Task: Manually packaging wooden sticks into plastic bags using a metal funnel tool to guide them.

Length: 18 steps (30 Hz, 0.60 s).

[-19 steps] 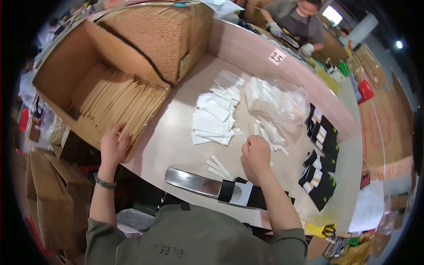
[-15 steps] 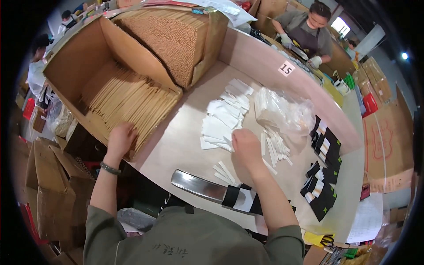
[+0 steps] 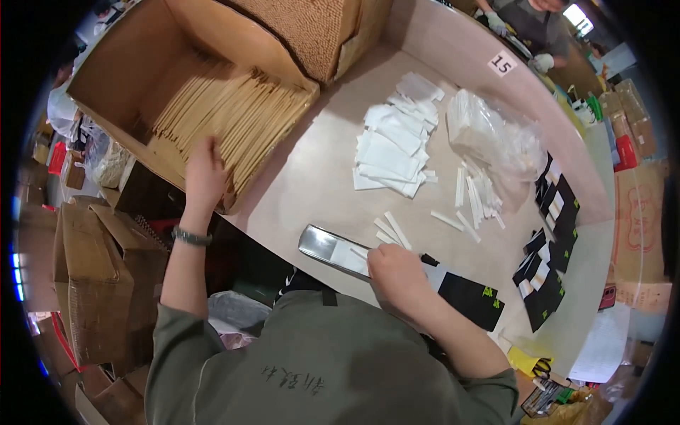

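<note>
My left hand (image 3: pixel 205 173) is in the open cardboard box (image 3: pixel 142 159), its fingers curled onto the near edge of a layer of wooden chopsticks (image 3: pixel 234 124). Over a shiny curved metal trough (image 3: pixel 317 243) near the table's front edge is my right hand (image 3: pixel 398 275), closed. A flat white packet (image 3: pixel 347 256) lies in the trough and runs to the right fingertips. Just right of that hand, black paper sleeves (image 3: pixel 471 301) with green print lie at the trough's other end. Part of the trough is hidden beneath the right hand.
White packets (image 3: pixel 393 145) lie fanned mid-table, near narrow white strips (image 3: pixel 478 195) and a clear plastic bag (image 3: pixel 506 138). More black sleeves (image 3: pixel 545 290) line the right side. A second box of sticks (image 3: pixel 297 28) stands behind. A gloved co-worker (image 3: pixel 535 32) works beyond the partition.
My right hand has moved from the fanned white packets down to the metal trough, where a white packet now lies. My left hand stays at the chopsticks. The whole view has shifted.
</note>
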### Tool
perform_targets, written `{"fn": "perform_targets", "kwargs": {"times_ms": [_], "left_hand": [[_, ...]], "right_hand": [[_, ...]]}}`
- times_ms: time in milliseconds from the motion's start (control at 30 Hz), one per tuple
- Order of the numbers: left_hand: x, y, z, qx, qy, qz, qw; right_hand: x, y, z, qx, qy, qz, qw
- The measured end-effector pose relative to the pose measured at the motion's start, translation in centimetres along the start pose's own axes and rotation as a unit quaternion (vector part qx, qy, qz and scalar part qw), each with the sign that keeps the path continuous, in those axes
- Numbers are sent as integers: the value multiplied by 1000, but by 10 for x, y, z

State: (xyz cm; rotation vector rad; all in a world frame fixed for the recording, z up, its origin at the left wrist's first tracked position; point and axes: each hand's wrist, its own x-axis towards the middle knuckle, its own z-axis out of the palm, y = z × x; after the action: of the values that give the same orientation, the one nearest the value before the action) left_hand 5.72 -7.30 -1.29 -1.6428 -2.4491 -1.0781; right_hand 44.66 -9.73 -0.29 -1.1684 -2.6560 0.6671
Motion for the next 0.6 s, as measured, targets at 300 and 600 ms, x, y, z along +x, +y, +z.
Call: {"fn": "perform_targets", "kwargs": {"times_ms": [300,600], "left_hand": [[-134,55,45,-320,-236,-23,917],[-109,89,35,-253,-488,3,836]], "right_hand": [[-14,-2,25,10,94,-9,995],[-64,26,9,30,113,-31,993]]}}
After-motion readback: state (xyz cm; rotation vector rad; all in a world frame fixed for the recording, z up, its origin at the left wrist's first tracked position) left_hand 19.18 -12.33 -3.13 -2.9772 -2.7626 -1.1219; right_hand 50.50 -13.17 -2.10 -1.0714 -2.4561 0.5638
